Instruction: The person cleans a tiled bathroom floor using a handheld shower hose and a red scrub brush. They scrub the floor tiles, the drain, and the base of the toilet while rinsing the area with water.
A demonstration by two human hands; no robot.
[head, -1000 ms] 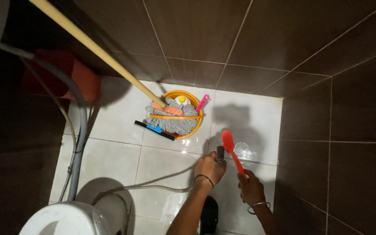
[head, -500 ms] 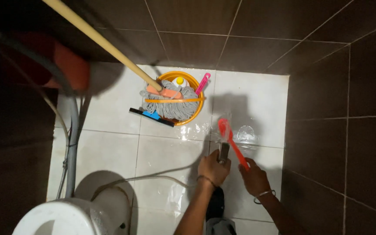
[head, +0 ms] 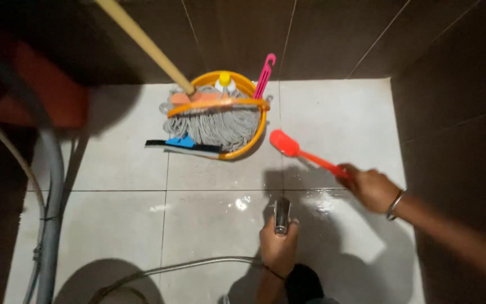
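Note:
My left hand (head: 278, 246) grips a metal spray nozzle (head: 280, 214) on a flexible silver hose (head: 198, 264), pointed at the wet white floor tiles (head: 209, 225). My right hand (head: 371, 187) holds the handle of a red-orange scrub brush (head: 296, 151); its head hovers low over the tile near the bucket. A bangle sits on my right wrist.
An orange bucket (head: 257, 132) holds a grey string mop (head: 215, 124) with a long wooden handle (head: 147, 48), a yellow-capped bottle (head: 224, 80) and a pink brush handle (head: 265, 70). A blue and black squeegee (head: 184, 145) lies beside it. Dark brown tiled walls enclose the corner. Grey pipes (head: 52, 197) run down the left.
The view has closed in and shifted. My right hand has swung out to the right, and the brush now lies more level with its head toward the bucket. The nozzle stays in my left hand.

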